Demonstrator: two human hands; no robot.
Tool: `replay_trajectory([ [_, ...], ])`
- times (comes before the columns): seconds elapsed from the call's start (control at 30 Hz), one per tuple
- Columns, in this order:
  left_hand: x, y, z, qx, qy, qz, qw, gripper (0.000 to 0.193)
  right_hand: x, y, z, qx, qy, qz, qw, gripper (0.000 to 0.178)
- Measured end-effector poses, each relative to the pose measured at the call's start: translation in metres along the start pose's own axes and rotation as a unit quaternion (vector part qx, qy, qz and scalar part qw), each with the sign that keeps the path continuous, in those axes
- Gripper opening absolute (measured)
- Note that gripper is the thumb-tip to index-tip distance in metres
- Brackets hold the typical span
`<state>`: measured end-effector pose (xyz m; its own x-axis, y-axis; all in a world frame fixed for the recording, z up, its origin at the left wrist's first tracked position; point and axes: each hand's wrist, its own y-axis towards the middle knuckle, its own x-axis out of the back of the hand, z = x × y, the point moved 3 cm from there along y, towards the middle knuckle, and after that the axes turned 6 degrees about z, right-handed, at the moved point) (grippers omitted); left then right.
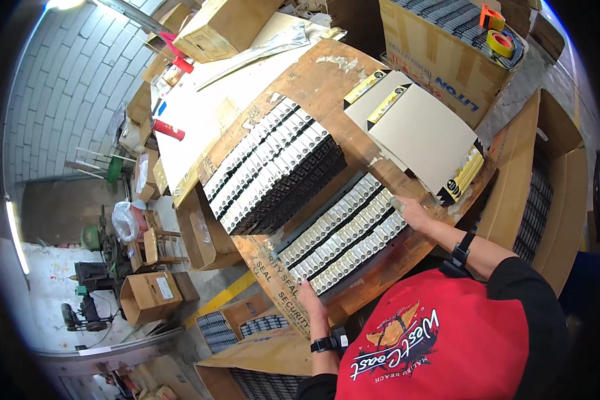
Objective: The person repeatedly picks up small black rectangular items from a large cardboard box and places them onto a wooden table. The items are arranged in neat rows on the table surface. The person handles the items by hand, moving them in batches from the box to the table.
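Three rows of small silver-topped black pieces (347, 237) lie side by side in a flat block on the wooden board. My left hand (310, 299) is closed at the block's left end, fingertips against its near corner. At the opposite end, my right hand (413, 213) is closed round the edge of the rows. The undersides of both hands' fingers are partly hidden. Just beyond, a taller stack of the same pieces (270, 163) stands on the board. To the right of that stack lie flat grey cardboard sheets (423, 130) with yellow-and-black printed edges.
The worn wooden board (327, 63) carries the rows. Open cartons with dark pieces stand right (503, 180) and near left (267, 357). A filled carton (440, 73) at the far right bears tape rolls (500, 43). A red cylinder (169, 129) lies on the white table (200, 100).
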<state>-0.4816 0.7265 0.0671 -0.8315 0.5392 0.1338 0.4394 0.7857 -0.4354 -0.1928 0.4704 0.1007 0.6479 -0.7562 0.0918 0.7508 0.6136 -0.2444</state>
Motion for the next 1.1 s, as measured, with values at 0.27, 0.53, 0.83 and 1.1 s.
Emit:
replay_trajectory([
  [0.27, -0.01, -0.041, -0.234, -0.301, -0.169, 0.031, 0.938, 0.038, 0.003, 0.003, 0.207, 0.225, 0.006, -0.026, 0.974, 0.04],
  [0.53, -0.016, 0.112, -0.313, -0.251, -0.161, 0.065, 0.952, 0.034, -0.022, 0.199, 0.225, 0.213, -0.066, 0.006, 0.975, 0.042],
  [0.83, 0.019, 0.096, -0.237, -0.202, -0.264, 0.02, 0.943, 0.041, 0.104, 0.208, 0.116, 0.233, -0.576, -0.147, 0.77, 0.037],
  [1.1, 0.005, 0.035, -0.042, 0.142, -0.175, 0.133, 0.965, 0.023, 0.134, 0.236, 0.071, 0.211, -0.766, 0.125, 0.594, 0.026],
])
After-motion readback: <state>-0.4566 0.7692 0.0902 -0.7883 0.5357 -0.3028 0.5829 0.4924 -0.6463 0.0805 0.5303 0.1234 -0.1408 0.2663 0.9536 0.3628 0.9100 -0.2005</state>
